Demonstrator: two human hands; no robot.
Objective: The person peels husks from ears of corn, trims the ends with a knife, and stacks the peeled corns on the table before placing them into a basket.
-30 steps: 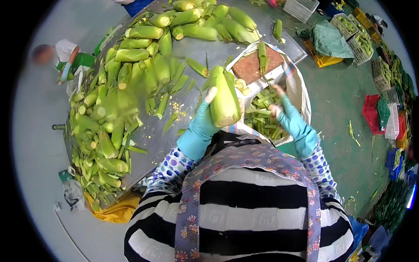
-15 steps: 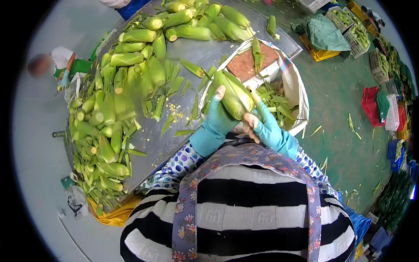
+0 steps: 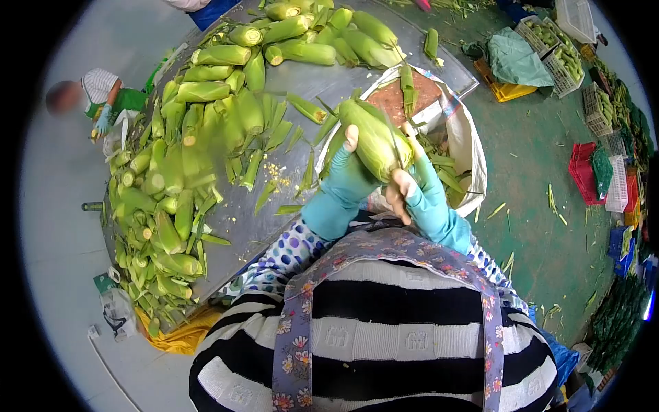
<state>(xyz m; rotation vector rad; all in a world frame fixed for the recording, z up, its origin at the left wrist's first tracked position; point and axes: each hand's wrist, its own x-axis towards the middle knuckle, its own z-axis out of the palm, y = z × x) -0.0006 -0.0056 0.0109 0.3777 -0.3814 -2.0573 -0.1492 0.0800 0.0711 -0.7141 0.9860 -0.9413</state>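
My left hand point(image 3: 343, 175), in a turquoise fingerless glove, is closed around a green-husked ear of corn point(image 3: 374, 139), its thumb lying along the husk. My right hand point(image 3: 420, 189), gloved the same way, is closed at the ear's right side. A thin, dark, knife-like blade point(image 3: 397, 147) shows between its fingers, lying against the husk; its handle is hidden. Below the ear is an open white sack point(image 3: 472, 154) with husk leaves inside. A reddish-brown block point(image 3: 388, 103) sits at the sack's far side, with a loose husk piece point(image 3: 408, 89) across it.
Corn ears point(image 3: 206, 89) are heaped along the far and left sides of the metal table point(image 3: 237, 213), with scraps in the middle. Crates point(image 3: 563, 69) of corn stand on the green floor at right. Another person point(image 3: 103, 96) is at the far left.
Both hands have shifted slightly with the ear, which is turned a little more upright. The thin blade now shows along the husk. The right fingers have moved up along the ear's side.
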